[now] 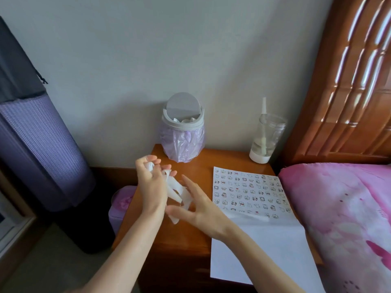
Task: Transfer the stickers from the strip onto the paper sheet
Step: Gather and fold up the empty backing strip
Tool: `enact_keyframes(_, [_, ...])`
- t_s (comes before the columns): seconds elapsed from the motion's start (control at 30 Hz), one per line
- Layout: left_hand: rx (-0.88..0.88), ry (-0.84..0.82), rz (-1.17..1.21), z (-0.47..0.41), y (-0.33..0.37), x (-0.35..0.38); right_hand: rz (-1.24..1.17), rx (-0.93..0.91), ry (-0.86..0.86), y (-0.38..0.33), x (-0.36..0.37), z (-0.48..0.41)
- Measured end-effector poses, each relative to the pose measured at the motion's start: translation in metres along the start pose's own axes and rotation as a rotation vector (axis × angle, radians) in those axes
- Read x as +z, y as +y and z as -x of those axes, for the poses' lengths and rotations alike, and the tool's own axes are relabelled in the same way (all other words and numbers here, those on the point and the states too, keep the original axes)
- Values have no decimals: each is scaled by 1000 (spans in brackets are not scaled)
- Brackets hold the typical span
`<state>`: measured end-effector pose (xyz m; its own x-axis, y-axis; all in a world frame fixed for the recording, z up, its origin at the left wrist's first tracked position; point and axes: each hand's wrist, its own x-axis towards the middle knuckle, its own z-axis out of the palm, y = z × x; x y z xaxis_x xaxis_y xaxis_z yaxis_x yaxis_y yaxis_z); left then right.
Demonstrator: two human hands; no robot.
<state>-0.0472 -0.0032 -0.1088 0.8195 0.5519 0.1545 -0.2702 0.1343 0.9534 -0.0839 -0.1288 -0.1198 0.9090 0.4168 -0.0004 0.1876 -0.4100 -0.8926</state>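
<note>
A white paper sheet [262, 240] lies on the right half of the wooden bedside table [182, 233], its upper part covered with rows of small cartoon stickers [247, 191]. Above the table's left half my left hand [151, 187] grips a bunch of curled white backing strip [179, 193], which hangs in loops between my hands. My right hand [198, 206] is next to the strip's lower end, fingers spread and nearly straight, touching the loops. No stickers show on the strip.
A small grey swing-lid bin [183, 127] with a purple liner stands at the table's back. A clear bottle [265, 136] stands at the back right. A pink pillow [342, 218] borders the right edge. A purple rolled mat [40, 149] leans at left.
</note>
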Motion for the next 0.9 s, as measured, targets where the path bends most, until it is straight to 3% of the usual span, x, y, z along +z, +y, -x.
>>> enact_keyframes(0.2, [-6, 5, 46, -4, 14, 7, 308, -103, 160, 6, 4, -15])
enact_keyframes(0.37, [238, -108, -293, 4, 10, -3, 37, -11, 52, 0, -3, -16])
enact_keyframes(0.5, [381, -241, -525, 8, 3, -12, -52, -66, 19, -8, -25, -13])
enact_keyframes(0.7, [238, -521, -640, 20, -1, -8, -61, 15, 174, -8, -23, -22])
enact_keyframes(0.9, [89, -646, -681, 21, -5, -21, -128, 101, 258, -7, -26, -23])
